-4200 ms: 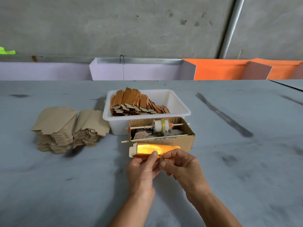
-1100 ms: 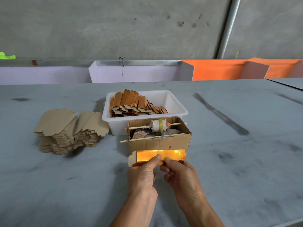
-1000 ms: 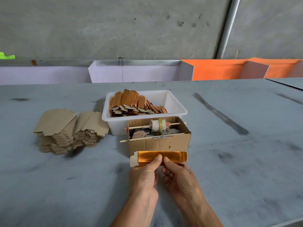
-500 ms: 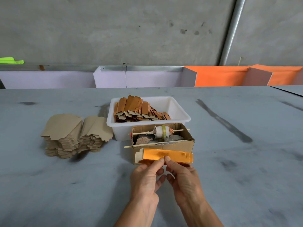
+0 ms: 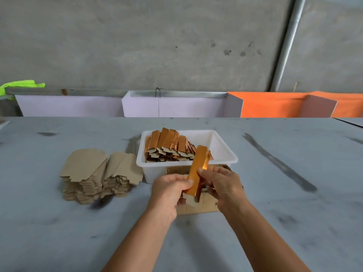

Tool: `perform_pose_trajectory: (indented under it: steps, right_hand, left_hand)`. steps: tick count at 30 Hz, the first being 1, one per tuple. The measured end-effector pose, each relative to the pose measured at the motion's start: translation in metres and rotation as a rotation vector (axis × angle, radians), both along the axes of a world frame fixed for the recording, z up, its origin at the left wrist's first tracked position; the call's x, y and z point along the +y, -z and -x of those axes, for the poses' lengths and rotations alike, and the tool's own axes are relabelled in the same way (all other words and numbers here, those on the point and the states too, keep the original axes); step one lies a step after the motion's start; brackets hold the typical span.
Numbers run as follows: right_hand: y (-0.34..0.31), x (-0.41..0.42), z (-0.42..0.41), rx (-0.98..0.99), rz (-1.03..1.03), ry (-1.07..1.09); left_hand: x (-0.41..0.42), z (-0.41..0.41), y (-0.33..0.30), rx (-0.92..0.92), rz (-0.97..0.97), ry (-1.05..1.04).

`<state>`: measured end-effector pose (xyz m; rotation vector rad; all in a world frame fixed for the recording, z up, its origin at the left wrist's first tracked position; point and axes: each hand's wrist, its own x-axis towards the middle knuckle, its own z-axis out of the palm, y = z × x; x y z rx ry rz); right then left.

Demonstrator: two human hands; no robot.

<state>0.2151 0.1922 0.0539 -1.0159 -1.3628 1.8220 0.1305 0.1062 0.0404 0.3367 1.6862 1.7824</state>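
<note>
**Inspector:** What had changed against the frame half a second before?

**Examiner:** The gold-foil carton (image 5: 197,169) had lain level, long side across, low in front of the cardboard box (image 5: 198,208). It was now turned on end and raised, with its upper end leaning right over the near rim of the white tub (image 5: 224,152). Both hands had come up with it and covered most of the box's open top.

**Inspector:** State of the grip?

**Examiner:** The left hand (image 5: 169,190) pinched the carton's lower end between thumb and curled fingers. The right hand (image 5: 224,183) pinched it higher up, thumb on the gold face and fingers curled behind.

**Inspector:** Condition and position of the carton?

**Examiner:** It was folded into a long, narrow strip. The outside was bright orange-gold foil, with glare beside the right thumb. Plain pale board showed at the lower flap. It was held clear of the worktop (image 5: 294,213), above the box.

**Inspector:** Surroundings?

**Examiner:** Similar folded cartons (image 5: 169,148) stood packed in the tub's left part. Brown blanks (image 5: 98,173) sat stacked to the left, well apart from both hands.
</note>
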Motion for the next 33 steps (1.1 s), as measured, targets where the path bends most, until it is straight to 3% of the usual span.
perform_pose_trajectory:
  steps: [5, 14, 20, 25, 33]
  right_hand:
    - [-0.011, 0.009, 0.029, -0.063, -0.101, -0.086]
    - [-0.015, 0.064, 0.090, -0.170, -0.224, 0.078]
    - [-0.006, 0.089, 0.129, -0.248, -0.242, 0.034]
    - [0.004, 0.095, 0.148, -0.394, -0.328, -0.017]
    - [0.006, 0.090, 0.156, -0.783, -0.717, -0.164]
  left_hand:
    - [0.032, 0.029, -0.015, 0.084, -0.026, -0.146]
    - [0.073, 0.078, -0.021, 0.296, 0.011, -0.125]
    - [0.098, 0.104, -0.010, 0.447, 0.107, -0.124]
    - [0.103, 0.114, -0.002, 0.515, 0.158, -0.042]
    - [0.093, 0.104, -0.004, 0.747, 0.261, 0.067]
